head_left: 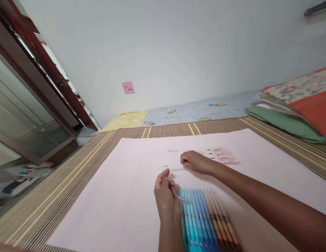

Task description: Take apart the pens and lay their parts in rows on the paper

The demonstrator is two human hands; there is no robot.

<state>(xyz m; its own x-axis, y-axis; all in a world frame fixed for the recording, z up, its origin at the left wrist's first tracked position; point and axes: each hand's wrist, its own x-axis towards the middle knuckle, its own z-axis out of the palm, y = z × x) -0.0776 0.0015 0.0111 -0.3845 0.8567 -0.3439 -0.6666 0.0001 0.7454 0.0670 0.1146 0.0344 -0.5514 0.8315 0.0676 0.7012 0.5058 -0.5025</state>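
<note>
We see our left hand (165, 196) with its fingers curled on one end of a clear tube (183, 199), which slants over the tops of the blue pens (196, 220); blur keeps us from telling whether anything is inside it. Our right hand (195, 162) has its fingertips together on a thin pale rod (178, 169), the rod's near end covered by them. Both hands are over the pink sheet (107, 199). Brown pens (222, 220) lie beside the blue ones, the lower ends of both running out at the bottom edge. Beyond our right wrist lie pink pieces (223, 154) with dark tips, partly covered by the forearm. A clear oval piece (173, 151) lies farther up the sheet. At left, we cannot make out what the glass-doored cabinet (26, 115) holds.
</note>
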